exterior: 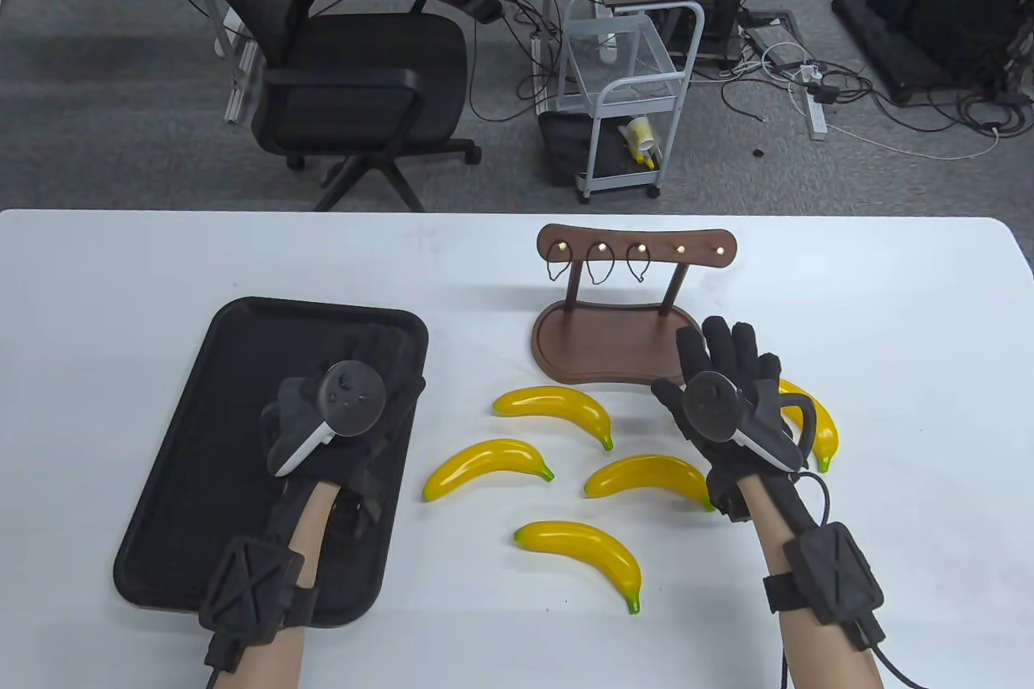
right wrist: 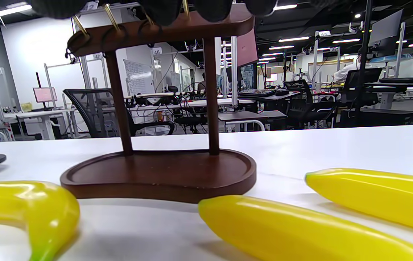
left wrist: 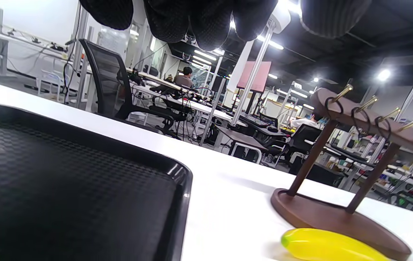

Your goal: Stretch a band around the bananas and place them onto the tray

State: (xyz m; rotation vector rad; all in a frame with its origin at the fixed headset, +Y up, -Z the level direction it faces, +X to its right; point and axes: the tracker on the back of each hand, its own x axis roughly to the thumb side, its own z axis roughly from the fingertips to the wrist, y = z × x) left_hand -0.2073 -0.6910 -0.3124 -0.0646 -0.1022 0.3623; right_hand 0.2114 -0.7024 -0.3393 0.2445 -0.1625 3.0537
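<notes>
Black bands [exterior: 599, 262] hang on the wooden rack [exterior: 611, 342]; bananas [exterior: 557, 408] lie loose beside the tray [exterior: 194, 430]. My right hand [exterior: 731, 398] and left hand [exterior: 347, 406] are relaxed, empty. Advice: unhook one band first.

A tray [exterior: 202, 430] is set at the left of the table view, on the table [exterior: 888, 317]. A stand [exterior: 622, 317] with hooks is placed right of it, above centre, and three bands [exterior: 599, 262] are hung on its left hooks. Four bananas [exterior: 557, 410] are spread below the stand, between tray and right hand [exterior: 727, 398]; a fifth banana [exterior: 820, 426] is partly covered at that hand's right.
</notes>
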